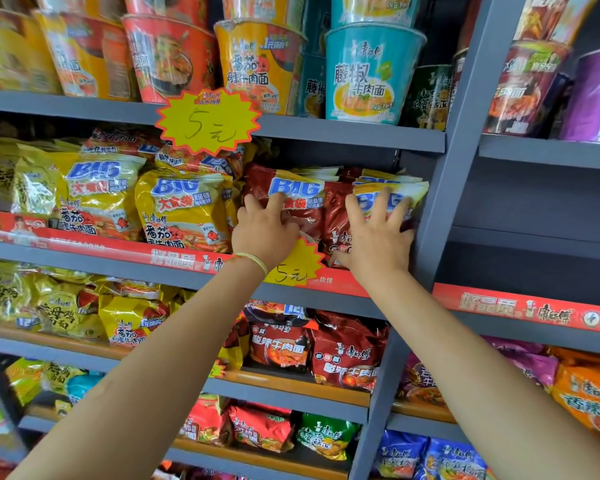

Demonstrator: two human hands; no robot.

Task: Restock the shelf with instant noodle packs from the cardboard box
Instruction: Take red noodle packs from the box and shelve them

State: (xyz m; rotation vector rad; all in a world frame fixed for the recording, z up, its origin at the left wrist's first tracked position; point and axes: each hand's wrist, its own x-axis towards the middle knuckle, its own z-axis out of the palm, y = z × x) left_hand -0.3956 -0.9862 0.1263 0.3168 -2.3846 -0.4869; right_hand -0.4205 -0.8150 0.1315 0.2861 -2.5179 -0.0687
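The grey shelf (347, 135) carries dark red noodle packs (302, 199) beside its upright post (440, 202). Left of the post, the right hand (374, 233) lies spread-fingered on one pack; farther left, the left hand (264, 230) presses another, fingers loosely open.

Both arms reach up and forward, hands side by side.
Left hand (262, 230) has its fingers spread and pressed flat; right hand (374, 233) likewise, palm forward, wrist slightly bent.
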